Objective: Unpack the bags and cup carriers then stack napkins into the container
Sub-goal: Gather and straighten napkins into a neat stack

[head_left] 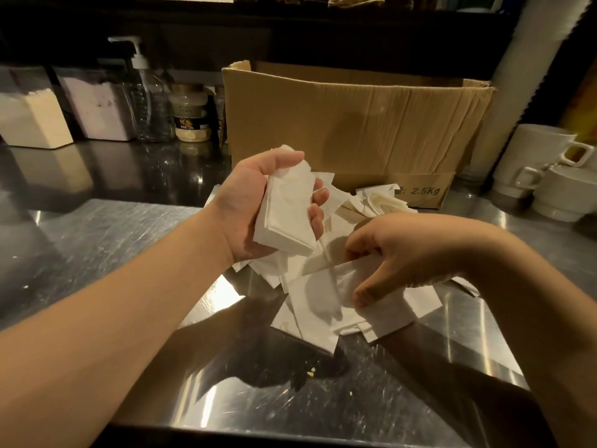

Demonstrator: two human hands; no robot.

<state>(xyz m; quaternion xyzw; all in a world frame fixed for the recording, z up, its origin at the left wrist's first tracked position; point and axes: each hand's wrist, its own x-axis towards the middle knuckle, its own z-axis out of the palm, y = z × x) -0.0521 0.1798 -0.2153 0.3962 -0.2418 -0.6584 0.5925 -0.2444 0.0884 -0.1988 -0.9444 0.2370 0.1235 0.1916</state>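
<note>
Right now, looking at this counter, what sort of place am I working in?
Probably a cafe or drinks-shop prep area: a scratched stainless steel counter, stacked white ceramic mugs, a clear pump-top bottle, and tubs of pale powder along the back.

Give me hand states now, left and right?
Left hand: grips a stack of napkins.
Right hand: pinches one napkin off the pile.

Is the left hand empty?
No: the left hand grips a stack of napkins above the loose pile on the counter.
</note>
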